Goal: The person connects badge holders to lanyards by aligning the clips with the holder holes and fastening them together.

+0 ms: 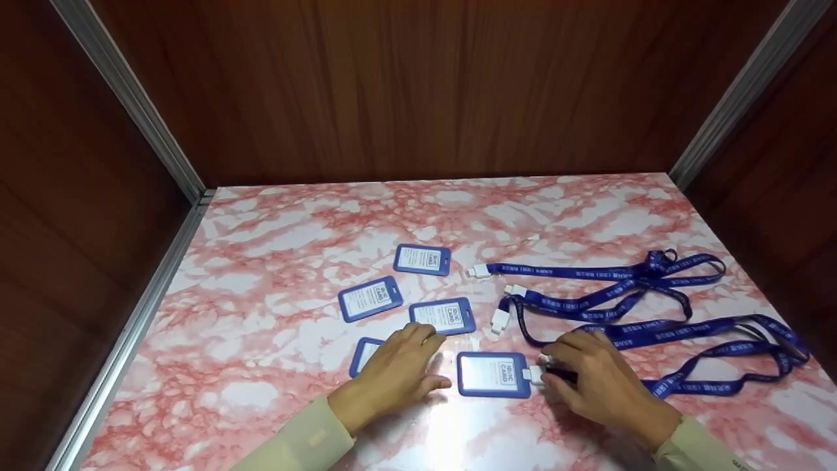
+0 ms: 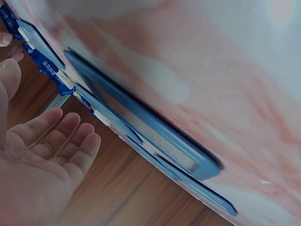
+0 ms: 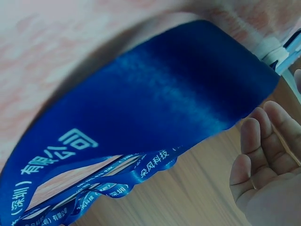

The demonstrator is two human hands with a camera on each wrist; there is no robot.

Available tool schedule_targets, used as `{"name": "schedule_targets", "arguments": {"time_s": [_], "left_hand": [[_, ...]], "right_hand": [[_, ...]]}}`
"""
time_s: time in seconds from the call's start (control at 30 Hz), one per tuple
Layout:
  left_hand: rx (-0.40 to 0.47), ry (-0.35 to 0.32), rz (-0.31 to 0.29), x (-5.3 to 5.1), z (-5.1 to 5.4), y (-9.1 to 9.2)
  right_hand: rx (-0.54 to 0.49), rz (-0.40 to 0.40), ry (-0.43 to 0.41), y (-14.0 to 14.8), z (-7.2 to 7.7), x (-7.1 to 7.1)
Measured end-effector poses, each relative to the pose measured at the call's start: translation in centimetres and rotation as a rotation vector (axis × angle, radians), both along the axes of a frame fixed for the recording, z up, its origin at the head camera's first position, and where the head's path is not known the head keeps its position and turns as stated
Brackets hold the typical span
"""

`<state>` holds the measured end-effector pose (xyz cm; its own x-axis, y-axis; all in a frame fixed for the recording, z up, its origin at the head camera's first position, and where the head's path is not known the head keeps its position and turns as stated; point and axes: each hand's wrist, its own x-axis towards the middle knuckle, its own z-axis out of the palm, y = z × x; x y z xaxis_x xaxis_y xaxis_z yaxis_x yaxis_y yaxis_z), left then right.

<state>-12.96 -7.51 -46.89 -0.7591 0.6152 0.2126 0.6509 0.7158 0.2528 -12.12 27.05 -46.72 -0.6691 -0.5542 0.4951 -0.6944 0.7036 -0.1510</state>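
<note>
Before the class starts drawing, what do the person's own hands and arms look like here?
The left hand and right hand are bare; no gloves or rings show. The left sleeve and right sleeve are long and pale khaki, the left with a small paler patch.

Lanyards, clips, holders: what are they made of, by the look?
Lanyards: woven synthetic ribbon, likely polyester; satiny sheen, soft bends, pale printed text.
Clips: probably moulded plastic; opaque white, blocky. Any metal inside can't be told.
Holders: likely rigid plastic, smooth, low sheen; the blue frame keeps straight edges and rounded corners.
</note>
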Motion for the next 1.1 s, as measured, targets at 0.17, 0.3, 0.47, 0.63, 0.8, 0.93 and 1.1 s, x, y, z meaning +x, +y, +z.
{"name": "schedule_targets", "arguments": {"time_s": [0.17, 0.3, 0.47, 0.63, 0.8, 0.93, 1.1], "left_hand": [[0.015, -0.014, 0.014, 0.2, -0.2, -0.8], [0.026, -0.041, 0.03, 0.4, -0.3, -1.5], [0.031, -0.051, 0.054, 0.6, -0.3, -2.3], [0.028, -0.059, 0.073, 0.9, -0.1, -2.9], [0.02, -0.062, 0.083, 1.1, -0.1, -3.5], [0.034, -0.077, 0.089, 1.3, -0.2, -3.9], [0.034, -0.099, 0.098, 1.4, -0.3, -4.4]], "right_hand": [[-0.006, 0.003, -0.003, 0.0, 0.0, 0.0], [-0.01, 0.011, 0.004, 0.1, -0.1, 0.0], [-0.019, 0.022, 0.016, 0.2, -0.2, 0.0], [-0.025, 0.028, 0.029, 0.2, -0.3, 0.0], [-0.029, 0.027, 0.028, 0.3, -0.4, 0.0], [-0.041, 0.04, 0.038, 0.3, -0.5, -0.1], [-0.052, 0.054, 0.048, 0.4, -0.5, -0.2]]}}
